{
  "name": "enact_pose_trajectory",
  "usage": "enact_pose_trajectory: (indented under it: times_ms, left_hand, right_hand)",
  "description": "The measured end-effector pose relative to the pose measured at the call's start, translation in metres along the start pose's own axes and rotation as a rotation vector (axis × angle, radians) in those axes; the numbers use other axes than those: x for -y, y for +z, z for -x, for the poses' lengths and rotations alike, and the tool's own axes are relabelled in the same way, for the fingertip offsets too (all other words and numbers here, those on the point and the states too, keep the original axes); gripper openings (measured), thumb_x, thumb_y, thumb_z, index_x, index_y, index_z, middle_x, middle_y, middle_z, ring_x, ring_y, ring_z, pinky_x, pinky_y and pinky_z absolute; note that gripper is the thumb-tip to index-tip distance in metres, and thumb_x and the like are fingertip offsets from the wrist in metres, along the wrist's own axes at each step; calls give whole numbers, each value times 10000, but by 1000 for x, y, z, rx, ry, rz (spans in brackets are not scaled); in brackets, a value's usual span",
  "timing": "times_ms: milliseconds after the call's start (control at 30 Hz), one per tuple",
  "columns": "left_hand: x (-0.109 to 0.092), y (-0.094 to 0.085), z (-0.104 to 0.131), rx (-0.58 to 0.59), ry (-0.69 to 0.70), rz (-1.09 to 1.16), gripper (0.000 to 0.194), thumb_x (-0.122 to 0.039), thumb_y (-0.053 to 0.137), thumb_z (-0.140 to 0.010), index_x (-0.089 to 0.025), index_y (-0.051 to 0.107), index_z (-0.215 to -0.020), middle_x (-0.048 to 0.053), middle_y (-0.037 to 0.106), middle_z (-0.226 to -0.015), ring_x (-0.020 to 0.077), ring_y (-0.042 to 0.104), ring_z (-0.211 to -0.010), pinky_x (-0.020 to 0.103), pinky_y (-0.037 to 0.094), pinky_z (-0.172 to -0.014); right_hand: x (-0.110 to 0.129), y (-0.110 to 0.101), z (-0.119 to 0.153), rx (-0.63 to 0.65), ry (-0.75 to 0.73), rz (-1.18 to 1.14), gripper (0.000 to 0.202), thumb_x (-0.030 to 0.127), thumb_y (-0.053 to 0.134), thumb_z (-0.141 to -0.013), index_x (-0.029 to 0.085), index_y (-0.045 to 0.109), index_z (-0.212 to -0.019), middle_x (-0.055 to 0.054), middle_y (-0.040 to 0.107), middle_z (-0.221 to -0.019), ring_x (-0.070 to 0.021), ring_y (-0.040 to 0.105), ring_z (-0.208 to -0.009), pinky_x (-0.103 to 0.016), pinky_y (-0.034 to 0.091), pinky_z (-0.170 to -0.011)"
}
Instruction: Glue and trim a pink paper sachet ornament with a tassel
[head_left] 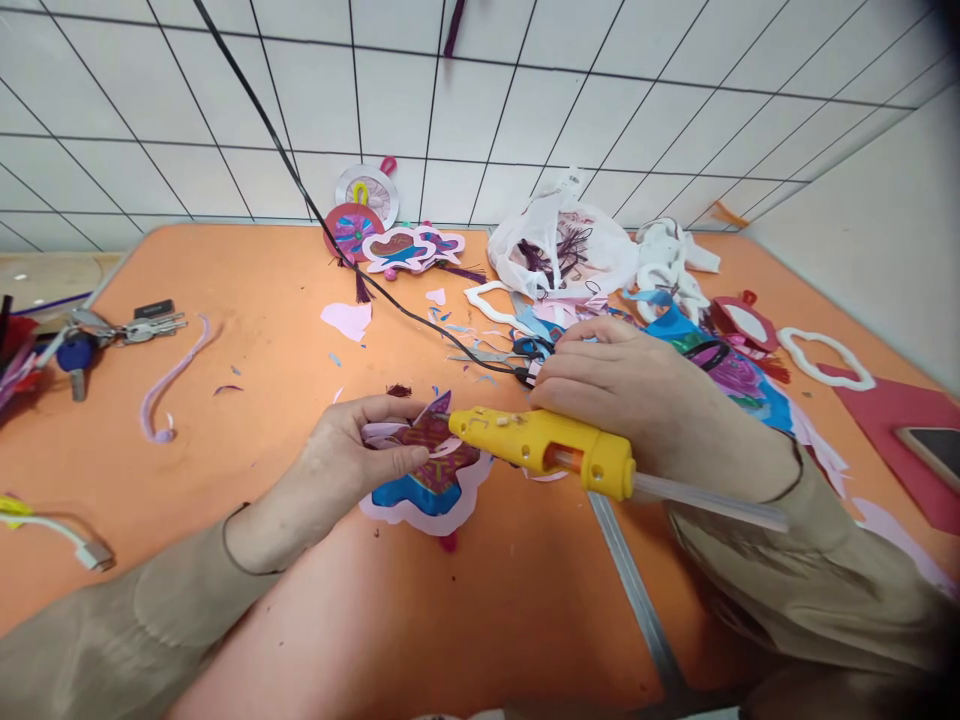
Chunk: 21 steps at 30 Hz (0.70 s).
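Observation:
My right hand point(615, 375) is wrapped round a yellow hot glue gun point(547, 442) with a clear glue stick point(709, 502) sticking out of its back. Its nozzle points left and meets, or nearly meets, the craft piece. That piece is a scalloped fabric ornament point(427, 495), with blue and purple cloth and a pale pink border. Between thumb and fingers, my left hand point(352, 440) pinches the upper part of this ornament, where a purple pointed flap and a pink strip show. The fingertips partly cover it.
A black cord point(300, 190) hangs across to the glue gun. Scissors point(495, 355) lie among paper scraps behind it. A white plastic bag point(562, 245), finished-looking ornaments point(412, 248), keys point(150, 325) and a lilac strip point(172, 385) lie about. A phone point(934, 450) rests on red sheet.

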<state>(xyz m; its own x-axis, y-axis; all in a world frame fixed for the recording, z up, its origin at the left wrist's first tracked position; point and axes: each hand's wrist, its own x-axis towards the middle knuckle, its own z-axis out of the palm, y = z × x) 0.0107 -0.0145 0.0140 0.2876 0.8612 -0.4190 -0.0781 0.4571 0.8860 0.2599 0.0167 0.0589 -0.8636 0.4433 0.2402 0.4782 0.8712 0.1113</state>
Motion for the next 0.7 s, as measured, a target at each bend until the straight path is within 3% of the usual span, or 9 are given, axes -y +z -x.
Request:
enact_pose_trajectory:
  times_ms: [133,367,700]
  left_hand:
    - [0,0,0,12,-13,-9,383,-231,862,-592,-171,743,-951,49,785,-843,214,746,-798,258,601,-739]
    - [1,-4,1,30,-12,-37,352,-228,822,-651,-155,726,-982,75,781,-854,233,743,-807,288,601,-736]
    - [-2,0,2,-11,-28,-34,351,-203,821,-630,-151,728,-964,72,783,-843,244,744,-794,317,606,-746]
  right_hand:
    - [1,0,-1,5,-52,-29,246,294,392,-920,195,540,-750,-19,577,-673,-159,517,-649,-380,375,-724]
    - [-3,-1,2,-32,28,35,325,373,343,-968,191,537,-782,-22,586,-665,-164,525,-648,-379,375,-700]
    - [-2,3,2,-22,-6,-1,187,287,435,-907,194,542,-784,-15,595,-695,-161,511,-665,-377,372,-737]
